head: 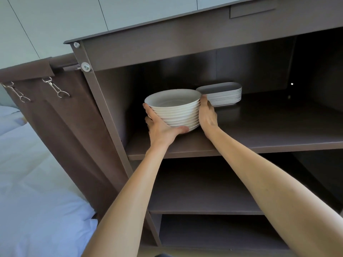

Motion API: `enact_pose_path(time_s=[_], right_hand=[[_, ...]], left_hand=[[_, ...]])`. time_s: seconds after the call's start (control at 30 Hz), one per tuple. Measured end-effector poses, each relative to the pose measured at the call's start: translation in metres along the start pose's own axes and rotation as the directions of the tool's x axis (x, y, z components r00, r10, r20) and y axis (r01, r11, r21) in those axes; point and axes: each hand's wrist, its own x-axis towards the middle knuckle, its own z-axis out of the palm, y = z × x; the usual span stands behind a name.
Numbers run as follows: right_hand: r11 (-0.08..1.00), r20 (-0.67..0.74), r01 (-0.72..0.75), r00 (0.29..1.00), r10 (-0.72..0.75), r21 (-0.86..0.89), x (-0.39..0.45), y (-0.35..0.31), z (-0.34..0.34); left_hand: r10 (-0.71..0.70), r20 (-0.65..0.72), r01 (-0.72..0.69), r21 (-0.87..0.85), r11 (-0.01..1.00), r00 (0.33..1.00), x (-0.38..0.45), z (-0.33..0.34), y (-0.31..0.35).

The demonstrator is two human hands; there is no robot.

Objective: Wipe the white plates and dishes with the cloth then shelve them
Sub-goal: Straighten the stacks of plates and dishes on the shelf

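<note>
A stack of several white round deep plates [173, 108] stands on the upper shelf [269, 130] of a dark brown cabinet. My left hand [161, 127] grips the stack's left side, fingers behind it and thumb curled under the front of the bottom plate. My right hand [207, 114] presses flat against the stack's right side with straight fingers. Just behind and to the right stands a second stack of several white oblong dishes [222, 95]. No cloth is in view.
The cabinet has a lower shelf [200, 197] and a bottom shelf [222, 236]. A brown fabric curtain [70, 130] with metal clips hangs on its left side. A white sheet [33, 182] lies at the left.
</note>
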Motion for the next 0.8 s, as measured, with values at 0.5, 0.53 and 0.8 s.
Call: enact_pose_path(time_s=[0.5,0.53,0.8], right_hand=[[0.99,0.202,-0.02,0.978,0.048,-0.141,0.03,-0.008,0.044],[0.99,0.212,-0.018,0.976,0.048,-0.141,0.034,-0.007,0.048],[0.981,0.23,0.018,0.973,0.027,-0.191,0.061,-0.003,0.074]], left_hand=[[-0.181,-0.027,0.178,-0.092,0.98,0.983,0.066,-0.007,-0.011],[-0.173,-0.03,0.17,-0.088,0.982,0.984,0.071,-0.007,-0.013],[-0.164,-0.048,0.159,-0.1,0.982,0.985,0.107,0.003,-0.025]])
